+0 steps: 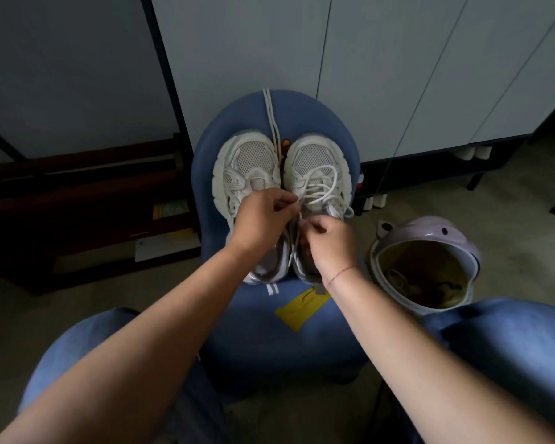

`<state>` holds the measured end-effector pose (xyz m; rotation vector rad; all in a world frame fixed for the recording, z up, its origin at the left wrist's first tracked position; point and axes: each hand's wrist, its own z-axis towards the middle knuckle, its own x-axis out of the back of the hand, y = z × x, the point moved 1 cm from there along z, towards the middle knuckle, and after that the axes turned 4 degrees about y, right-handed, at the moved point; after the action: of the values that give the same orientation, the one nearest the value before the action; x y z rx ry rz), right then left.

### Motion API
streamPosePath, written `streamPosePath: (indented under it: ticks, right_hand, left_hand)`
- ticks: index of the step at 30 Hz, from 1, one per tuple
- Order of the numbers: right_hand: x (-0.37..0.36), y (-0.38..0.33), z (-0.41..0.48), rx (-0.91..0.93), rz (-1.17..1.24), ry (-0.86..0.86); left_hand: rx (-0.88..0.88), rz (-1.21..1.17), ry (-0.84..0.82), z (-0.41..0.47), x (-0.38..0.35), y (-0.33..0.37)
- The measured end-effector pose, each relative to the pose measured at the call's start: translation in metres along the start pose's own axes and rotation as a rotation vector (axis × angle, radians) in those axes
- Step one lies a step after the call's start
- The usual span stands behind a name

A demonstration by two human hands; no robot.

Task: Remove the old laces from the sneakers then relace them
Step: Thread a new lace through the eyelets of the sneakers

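Two grips clamp the white lace: left hand and right hand, over the laced sneaker.

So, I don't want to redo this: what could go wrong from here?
The threaded lace lies in slack loops across the sneaker, so pulling with the left hand and right hand could knot or tangle it. The spare lace between the sneakers trails over the chair's far edge and might slide off.

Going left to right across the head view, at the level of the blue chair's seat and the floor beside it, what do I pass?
left sneaker → loose lace → right sneaker → lilac bin
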<state>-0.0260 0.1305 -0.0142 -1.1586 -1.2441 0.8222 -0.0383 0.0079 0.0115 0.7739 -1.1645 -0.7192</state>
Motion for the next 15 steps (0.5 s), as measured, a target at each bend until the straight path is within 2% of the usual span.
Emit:
streamPosePath:
  ticks: [3,7,9,13,15]
  right_hand:
    - [-0.001,0.003,-0.002,-0.01,0.013,0.023]
    - [0.003,0.015,-0.031,-0.025,-0.098,-0.203]
    - [0.005,0.02,-0.044,-0.064,-0.066,-0.244]
    - [0.009,0.01,-0.025,-0.05,0.059,-0.003]
    - [0.003,0.003,-0.012,-0.017,0.061,0.033]
  left_hand:
    - [-0.009,-0.003,0.008,-0.002,0.0,0.001]
    - [-0.025,0.014,0.023,-0.004,-0.001,0.0]
    - [-0.028,0.009,0.019,-0.003,-0.001,0.0]
    - [-0.029,0.012,0.008,-0.003,-0.001,0.0]
    - [-0.028,0.021,0.011,-0.002,-0.001,-0.001]
